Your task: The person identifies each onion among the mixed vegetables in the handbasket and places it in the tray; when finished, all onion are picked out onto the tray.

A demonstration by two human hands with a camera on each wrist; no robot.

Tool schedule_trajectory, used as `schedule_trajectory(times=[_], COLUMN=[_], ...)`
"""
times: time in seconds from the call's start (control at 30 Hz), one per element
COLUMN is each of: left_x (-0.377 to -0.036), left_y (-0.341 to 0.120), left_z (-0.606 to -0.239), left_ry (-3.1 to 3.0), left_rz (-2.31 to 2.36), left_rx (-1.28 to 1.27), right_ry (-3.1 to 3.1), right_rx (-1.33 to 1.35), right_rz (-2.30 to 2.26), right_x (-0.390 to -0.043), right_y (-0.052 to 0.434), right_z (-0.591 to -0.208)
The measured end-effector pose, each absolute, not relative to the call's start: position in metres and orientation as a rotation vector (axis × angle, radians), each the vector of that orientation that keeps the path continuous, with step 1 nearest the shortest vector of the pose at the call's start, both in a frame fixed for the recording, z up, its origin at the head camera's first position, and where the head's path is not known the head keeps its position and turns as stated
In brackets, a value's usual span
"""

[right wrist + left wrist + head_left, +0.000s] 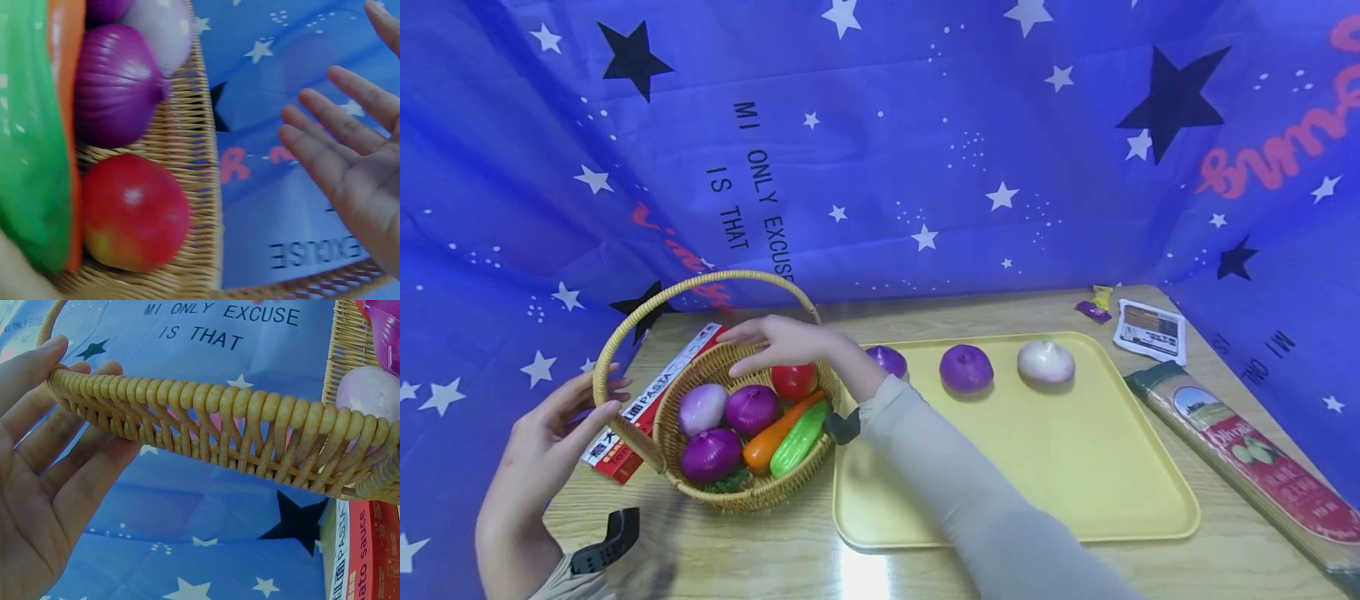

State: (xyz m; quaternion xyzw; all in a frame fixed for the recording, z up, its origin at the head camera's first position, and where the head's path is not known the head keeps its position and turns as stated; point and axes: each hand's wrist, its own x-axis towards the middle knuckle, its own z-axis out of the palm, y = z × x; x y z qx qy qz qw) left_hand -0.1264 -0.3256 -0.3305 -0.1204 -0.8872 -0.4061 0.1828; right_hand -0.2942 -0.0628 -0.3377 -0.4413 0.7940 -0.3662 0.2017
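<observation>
A wicker basket (752, 497) stands left of the tray, its arched handle (700, 283) raised. My left hand (535, 450) holds the handle's left side, thumb in front and fingers behind. My right hand (786, 342), fingers spread, hovers over the basket's far rim and holds nothing. Inside lie a pale onion (703, 409), purple onions (752, 408) (711, 456), a red apple (134, 212), an orange carrot (784, 432) and a green cucumber-like vegetable (801, 439).
A yellow tray (1037, 475) bears purple onions (966, 369) (889, 360) and a white onion (1046, 362). A red pasta box (617, 467) lies behind the basket. At right are a long spaghetti pack (1240, 450), a white packet (1150, 329) and small wrapped sweets (1093, 311).
</observation>
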Motion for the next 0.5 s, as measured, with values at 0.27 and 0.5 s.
schedule_trajectory(times=[0.27, 0.5], left_x=[-0.128, -0.129], left_y=[-0.328, -0.33], left_z=[-0.333, -0.334], left_ry=[-2.499, -2.499], left_rz=[-1.125, -1.122], left_rx=[-0.356, -0.352], right_ry=[2.187, 2.127], right_rx=[-1.201, -1.214], right_rz=[-1.08, -1.009], right_x=[-0.306, -0.309], right_y=[-0.078, -0.083], right_z=[-0.356, -0.368])
